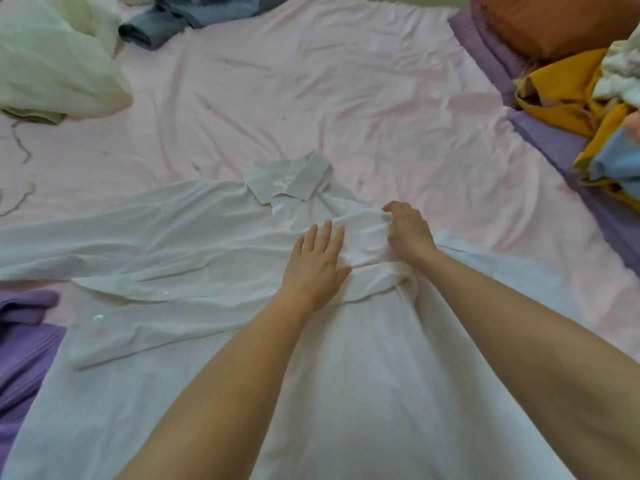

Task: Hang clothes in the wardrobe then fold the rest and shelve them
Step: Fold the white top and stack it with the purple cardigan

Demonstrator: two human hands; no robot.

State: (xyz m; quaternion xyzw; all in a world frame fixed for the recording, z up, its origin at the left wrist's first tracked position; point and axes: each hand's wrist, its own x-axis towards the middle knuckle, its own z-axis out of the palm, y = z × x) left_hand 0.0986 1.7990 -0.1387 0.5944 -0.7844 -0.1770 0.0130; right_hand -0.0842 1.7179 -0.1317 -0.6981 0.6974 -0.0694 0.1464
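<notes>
White shirt lies flat, collar pointing away.

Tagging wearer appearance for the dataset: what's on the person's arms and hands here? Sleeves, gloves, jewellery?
Both forearms are bare as far as the frame shows, no sleeves in view. The left hand and the right hand wear no gloves, and no watch or bracelet shows at either wrist. No rings show on the left fingers.

White shirt, pale pink sheet, purple blanket, rust-orange pillow
</notes>
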